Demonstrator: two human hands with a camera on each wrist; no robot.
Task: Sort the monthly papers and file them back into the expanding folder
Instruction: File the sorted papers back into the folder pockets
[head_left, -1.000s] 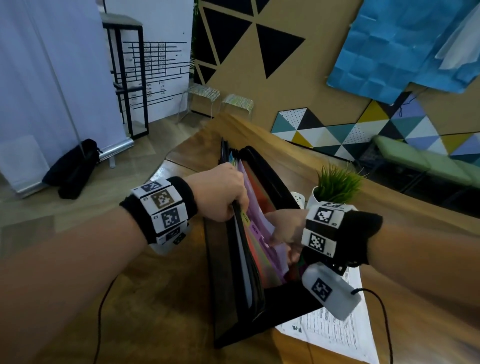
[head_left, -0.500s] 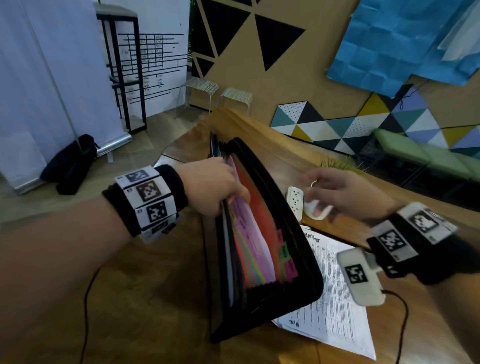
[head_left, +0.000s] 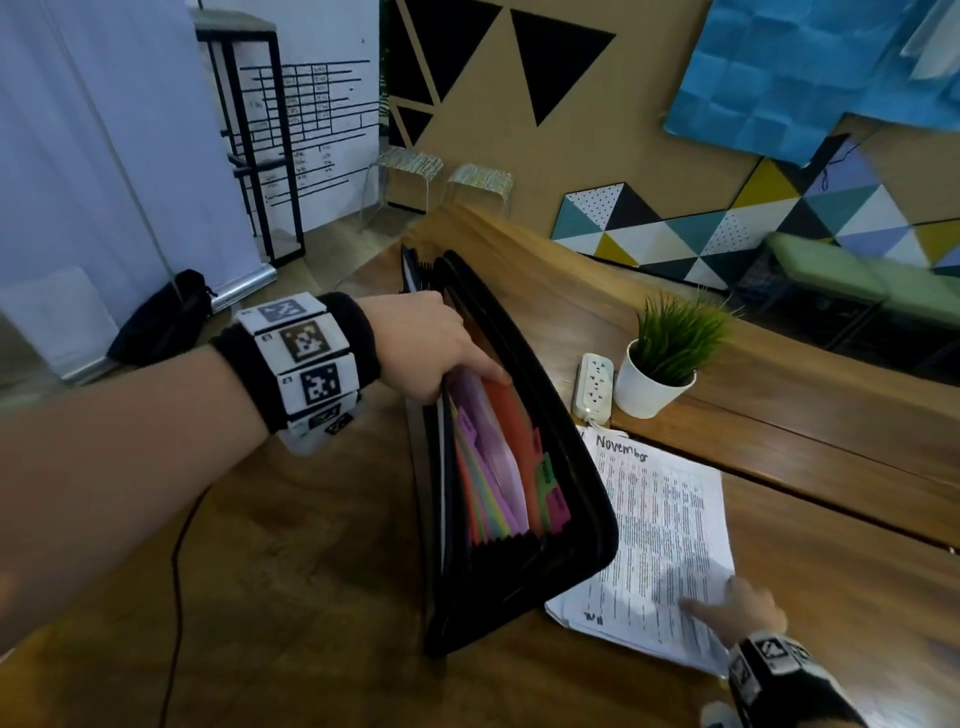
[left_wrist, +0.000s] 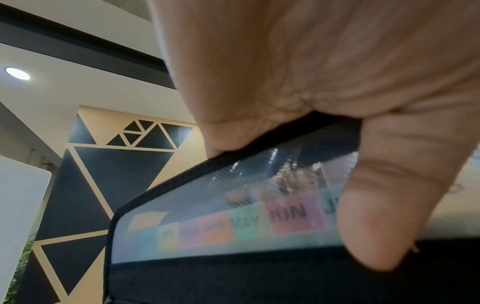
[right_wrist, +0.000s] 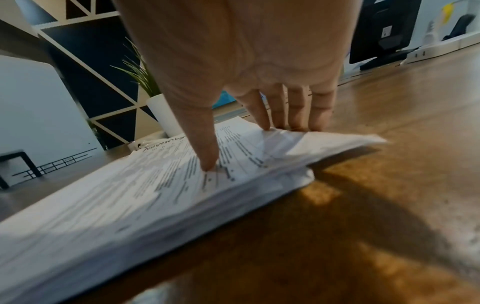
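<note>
Fingers of left hand (head_left: 436, 348) grip the folder (head_left: 566, 499) rim; right hand (head_left: 737, 605), fingers straight, presses the papers (head_left: 660, 519).

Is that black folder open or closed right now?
Open. The left hand holds the expanding folder apart, and its coloured dividers show.

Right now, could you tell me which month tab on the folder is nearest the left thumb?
The blue tab starting with "J", just right of the pink JUN tab; the thumb covers part of it, while MAY and the rest sit further left.
</note>
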